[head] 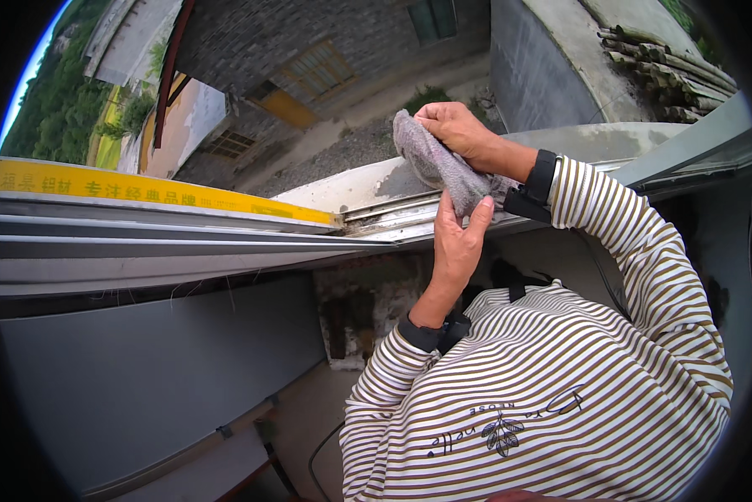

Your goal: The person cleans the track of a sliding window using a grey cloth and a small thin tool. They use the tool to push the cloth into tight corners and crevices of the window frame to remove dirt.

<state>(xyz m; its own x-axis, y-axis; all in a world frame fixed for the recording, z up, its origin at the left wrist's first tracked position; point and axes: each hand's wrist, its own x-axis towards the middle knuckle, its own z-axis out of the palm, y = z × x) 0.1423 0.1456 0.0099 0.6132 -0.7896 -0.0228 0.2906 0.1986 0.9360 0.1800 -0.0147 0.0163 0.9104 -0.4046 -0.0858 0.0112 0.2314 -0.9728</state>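
A grey terry cloth (439, 157), folded or bunched, is held between my two hands above the window sill. My right hand (457, 135) grips its upper part, with the thumb and fingers closed on the fabric. My left hand (461, 235) pinches the lower end from below between thumb and fingers. Under the cloth runs the metal track of a sliding window (388, 219), with dark dirt in its left part. Beyond the track lies the pale outer sill (344, 187), its surface patchy.
Window frame profiles with a yellow printed strip (163, 196) extend to the left. A window frame bar (683, 141) slants at the right. Outside and below are a brick building (363, 37), a gravel lane and stacked logs (671, 69). A grey panel (163, 370) stands inside, lower left.
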